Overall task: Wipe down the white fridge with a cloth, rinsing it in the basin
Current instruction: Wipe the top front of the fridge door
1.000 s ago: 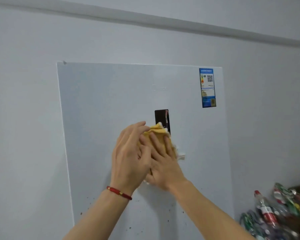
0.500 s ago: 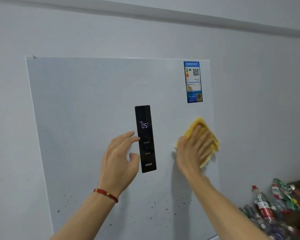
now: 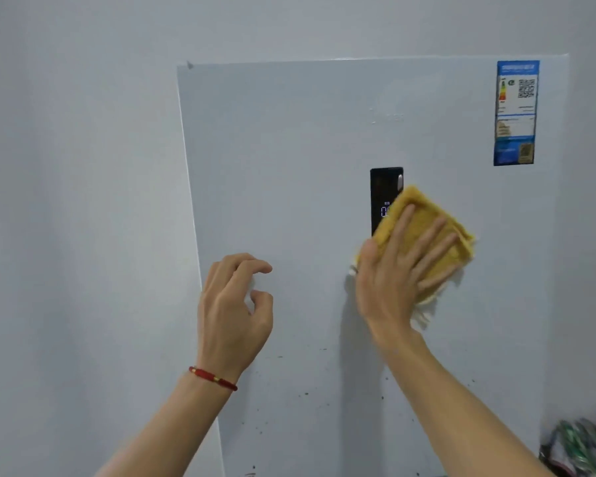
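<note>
Right hand (image 3: 398, 273) flattens the folded yellow cleaning cloth (image 3: 427, 228) against the tall white fridge door (image 3: 289, 166), fingers spread for even pressure, overlapping the black control panel (image 3: 382, 191); left hand (image 3: 234, 304) hovers apart, loosely curled, holding nothing.

Fridge door (image 3: 289, 166): I see plain white with a bluish cast; dark specks scattered across its lower part.
Cloth (image 3: 424, 215): mustard yellow on the face, white at its lower edge.
Control panel (image 3: 381, 187): glossy black, pale lit digits.
Label (image 3: 516, 113): blue border, white middle, coloured bars, black code square.
Bracelet (image 3: 212, 377): red cord with small gold beads, on my left wrist.
Wall (image 3: 76, 201): flat pale grey.
</note>
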A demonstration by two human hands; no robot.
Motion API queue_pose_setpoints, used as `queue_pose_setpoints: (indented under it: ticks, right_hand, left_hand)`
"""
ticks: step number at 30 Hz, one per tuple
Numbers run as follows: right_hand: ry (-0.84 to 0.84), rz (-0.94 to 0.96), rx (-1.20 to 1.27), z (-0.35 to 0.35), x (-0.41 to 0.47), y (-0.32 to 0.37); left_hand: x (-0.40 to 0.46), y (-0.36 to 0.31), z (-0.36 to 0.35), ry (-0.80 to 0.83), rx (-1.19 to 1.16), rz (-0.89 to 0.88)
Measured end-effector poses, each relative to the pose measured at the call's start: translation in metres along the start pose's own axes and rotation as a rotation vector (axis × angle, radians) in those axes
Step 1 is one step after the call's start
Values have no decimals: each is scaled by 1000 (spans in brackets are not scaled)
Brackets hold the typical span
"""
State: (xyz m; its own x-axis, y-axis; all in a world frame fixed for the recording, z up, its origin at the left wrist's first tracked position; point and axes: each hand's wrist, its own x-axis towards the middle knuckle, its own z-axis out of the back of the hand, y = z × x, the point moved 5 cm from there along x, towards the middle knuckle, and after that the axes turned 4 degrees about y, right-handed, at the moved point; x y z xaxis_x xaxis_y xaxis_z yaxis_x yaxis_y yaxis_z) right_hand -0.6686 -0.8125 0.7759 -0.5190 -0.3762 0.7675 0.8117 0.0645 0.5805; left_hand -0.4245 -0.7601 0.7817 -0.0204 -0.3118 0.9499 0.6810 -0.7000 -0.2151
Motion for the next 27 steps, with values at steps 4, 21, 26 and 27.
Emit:
queue_pose_setpoints:
  ticks: [4,21,26,27]
  right_hand:
    - [99,642,-151,-40,-87,107]
    - [49,351,-43,-37,-72,84]
    - [167,949,-155,-57,-136,132]
    - [187,1059,-188,-54,-133,123]
  left_hand:
    - [-3,10,8,-129,-43,54]
    - [-21,69,34,-183,-585,689]
    - [-28,76,29,-211,-518,710]
    - [-29,75,29,-202,-505,693]
